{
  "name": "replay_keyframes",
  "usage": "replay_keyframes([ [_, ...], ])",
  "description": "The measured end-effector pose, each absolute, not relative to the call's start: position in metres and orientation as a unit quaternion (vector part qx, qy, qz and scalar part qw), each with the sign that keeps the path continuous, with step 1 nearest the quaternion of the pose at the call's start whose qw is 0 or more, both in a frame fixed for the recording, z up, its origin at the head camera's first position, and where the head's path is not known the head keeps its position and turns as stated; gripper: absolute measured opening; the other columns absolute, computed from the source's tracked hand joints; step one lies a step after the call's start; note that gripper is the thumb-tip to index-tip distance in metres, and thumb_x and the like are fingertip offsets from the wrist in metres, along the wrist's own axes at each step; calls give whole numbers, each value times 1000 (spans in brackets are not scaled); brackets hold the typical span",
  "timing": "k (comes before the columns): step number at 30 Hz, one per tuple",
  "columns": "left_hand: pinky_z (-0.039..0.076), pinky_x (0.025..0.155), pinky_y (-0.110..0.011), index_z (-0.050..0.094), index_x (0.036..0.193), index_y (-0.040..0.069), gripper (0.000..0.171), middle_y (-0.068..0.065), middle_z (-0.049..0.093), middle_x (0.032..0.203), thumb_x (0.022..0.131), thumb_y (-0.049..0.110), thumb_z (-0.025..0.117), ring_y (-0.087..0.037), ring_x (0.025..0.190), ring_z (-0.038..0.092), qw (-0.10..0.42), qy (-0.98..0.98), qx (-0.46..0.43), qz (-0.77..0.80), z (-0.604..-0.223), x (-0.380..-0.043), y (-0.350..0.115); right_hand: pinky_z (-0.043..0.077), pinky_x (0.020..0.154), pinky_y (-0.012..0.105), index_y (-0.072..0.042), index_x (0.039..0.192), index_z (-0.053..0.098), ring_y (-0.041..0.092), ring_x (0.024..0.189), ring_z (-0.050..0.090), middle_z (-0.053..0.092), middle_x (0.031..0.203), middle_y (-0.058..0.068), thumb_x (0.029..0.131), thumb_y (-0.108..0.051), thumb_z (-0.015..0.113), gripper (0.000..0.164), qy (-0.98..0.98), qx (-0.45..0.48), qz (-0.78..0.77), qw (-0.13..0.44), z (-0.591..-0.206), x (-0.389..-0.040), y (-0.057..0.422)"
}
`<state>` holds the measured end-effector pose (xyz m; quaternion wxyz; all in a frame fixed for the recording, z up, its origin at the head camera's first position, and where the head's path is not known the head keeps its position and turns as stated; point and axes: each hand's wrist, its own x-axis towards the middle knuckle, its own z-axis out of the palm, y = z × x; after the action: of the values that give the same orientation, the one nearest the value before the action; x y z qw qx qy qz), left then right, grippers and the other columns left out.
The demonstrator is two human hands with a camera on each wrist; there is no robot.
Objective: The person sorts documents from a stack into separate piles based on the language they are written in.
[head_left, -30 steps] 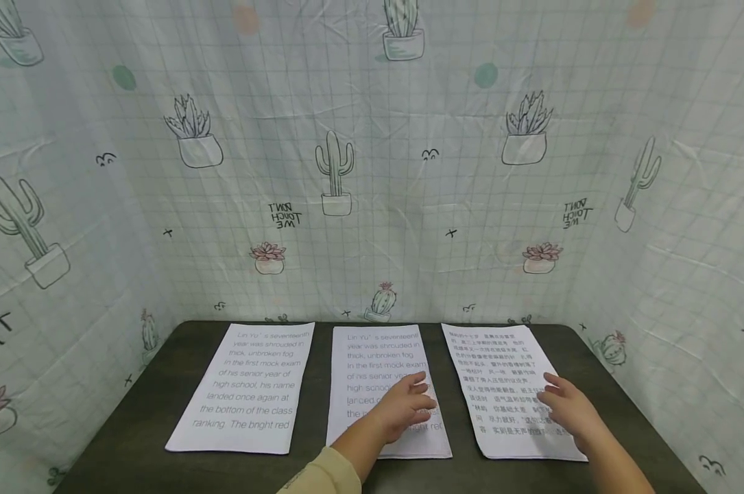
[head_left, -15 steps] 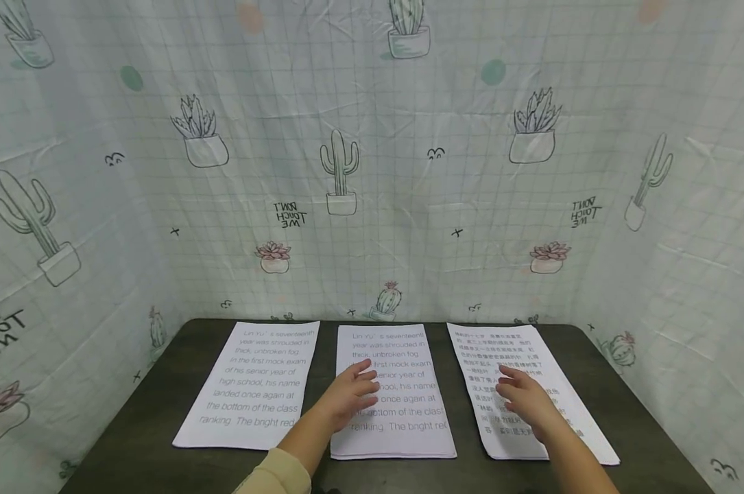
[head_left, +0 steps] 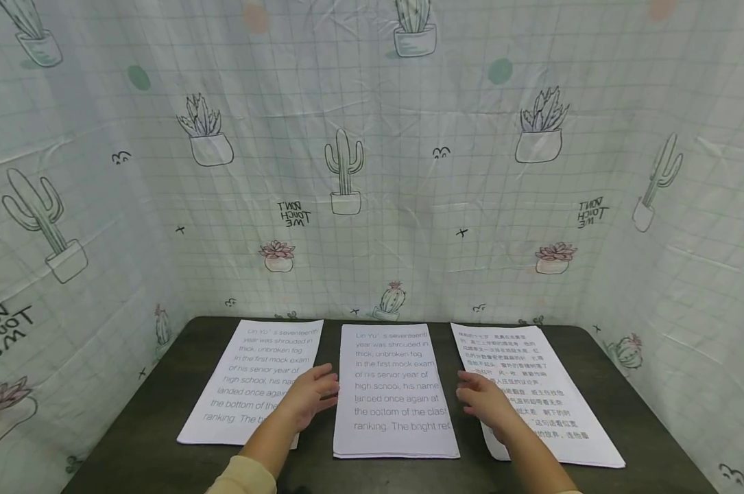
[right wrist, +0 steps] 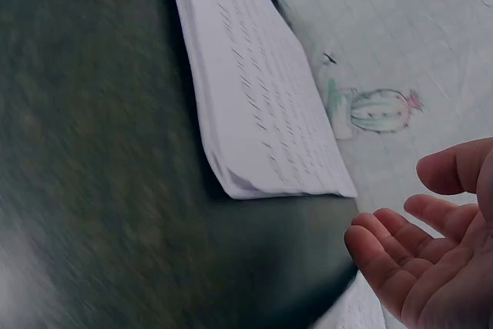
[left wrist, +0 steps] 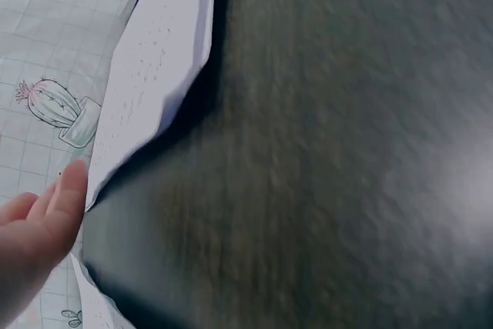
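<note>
Three stacks of printed paper lie in a row on a dark table. My left hand (head_left: 310, 396) hovers by the right edge of the left stack (head_left: 254, 377), close to the gap before the middle stack (head_left: 396, 391). Over the left edge of the right stack (head_left: 563, 405), which bears Chinese text, is my right hand (head_left: 485, 403). Both hands have loosely bent, parted fingers and hold nothing. In the left wrist view, the left hand (left wrist: 42, 225) appears near a corner of a paper stack (left wrist: 154, 52). The right wrist view shows the right palm (right wrist: 431, 267) beside a stack (right wrist: 254, 90).
The dark tabletop (head_left: 156, 384) shows around and between the stacks. A pale grid curtain (head_left: 396, 178) printed with cacti encloses the table at the back and both sides.
Both hands have moved left: the left one from above the middle stack to the left stack's edge, the right one across the right stack to its left edge. The stacks have stayed in place.
</note>
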<state>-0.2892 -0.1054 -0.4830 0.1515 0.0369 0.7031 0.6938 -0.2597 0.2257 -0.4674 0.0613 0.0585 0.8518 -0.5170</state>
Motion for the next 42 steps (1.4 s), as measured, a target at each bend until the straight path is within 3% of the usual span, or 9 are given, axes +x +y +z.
replay_keyframes([
  [8, 55, 93, -44, 29, 143, -18, 63, -36, 48, 135, 92, 7, 55, -33, 113, 60, 170, 726, -25, 666, -490, -282, -113, 59, 77, 40, 13, 135, 48, 37, 103, 66, 57, 126, 35, 90, -9, 52, 50, 872, 73, -480, 69, -480, -254, 209],
  [14, 57, 89, -42, 30, 140, -21, 63, -35, 50, 132, 88, 3, 57, -30, 107, 63, 177, 731, -28, 658, -495, -274, -115, 59, 68, 38, 13, 132, 50, 26, 89, 67, 63, 114, 29, 87, -9, 57, 51, 882, 97, -454, 79, -489, -250, 206],
  [20, 60, 78, -38, 40, 136, -20, 61, -29, 61, 117, 83, 0, 62, -20, 91, 67, 173, 745, -25, 644, -501, -272, -112, 58, 59, 35, 13, 127, 55, 20, 76, 62, 67, 92, 15, 85, -11, 62, 48, 897, 99, -424, 76, -494, -246, 201],
  [33, 60, 67, -35, 58, 121, -14, 46, -12, 69, 86, 80, 2, 71, -14, 73, 68, 100, 803, -32, 586, -511, -272, -95, 54, 53, 30, 10, 121, 60, 16, 62, 58, 64, 77, 6, 80, -10, 73, 48, 908, 106, -403, 48, -498, -243, 192],
  [42, 59, 64, -32, 63, 114, -11, 37, -13, 68, 89, 81, 2, 71, -13, 71, 66, 82, 815, -49, 572, -510, -273, -94, 46, 50, 27, 11, 120, 60, 14, 55, 56, 62, 70, 3, 80, -8, 72, 47, 905, 106, -412, 28, -498, -242, 191],
])
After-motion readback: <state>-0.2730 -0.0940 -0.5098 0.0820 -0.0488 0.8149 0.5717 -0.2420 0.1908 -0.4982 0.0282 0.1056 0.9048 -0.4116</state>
